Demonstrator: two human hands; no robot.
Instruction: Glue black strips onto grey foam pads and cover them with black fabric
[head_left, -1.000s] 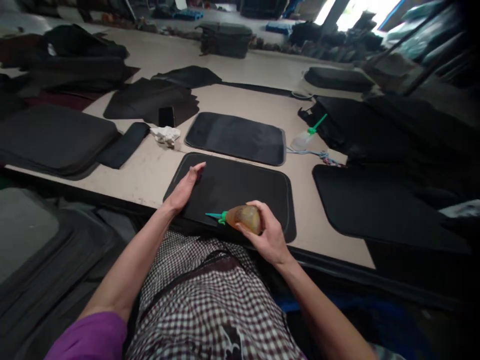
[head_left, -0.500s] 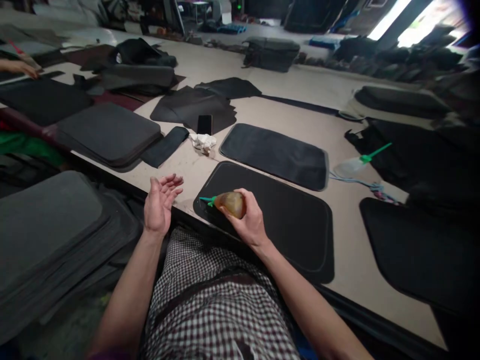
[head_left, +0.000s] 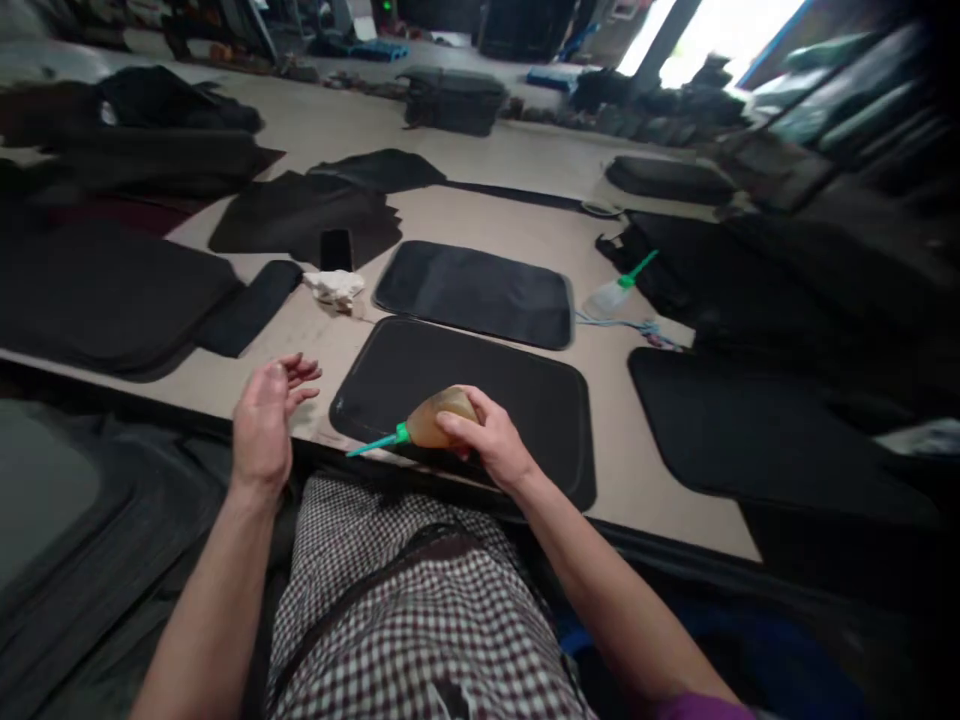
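My right hand [head_left: 491,435] is wrapped round a squeeze bottle [head_left: 436,420] of amber liquid, probably glue. The bottle lies tilted on its side, and its long green nozzle points left past the table's front edge. Beneath it is a black rounded panel [head_left: 487,380] with a faint line along its border. My left hand [head_left: 264,420] is held up at the table edge, fingers apart, with nothing in it. Just behind the first panel lies a second dark panel [head_left: 476,292] with a paler rim.
A white crumpled cloth [head_left: 335,289] and a phone [head_left: 336,250] lie behind my left hand. Stacked dark sheets [head_left: 105,290] cover the table's left. To the right are another green-nozzled bottle [head_left: 609,298], some blue cord [head_left: 626,325] and a black panel [head_left: 720,430].
The view has swung to the right. My right hand has turned the bottle so its nozzle now points down and left, beyond the panel's edge. My left hand stays raised and empty.
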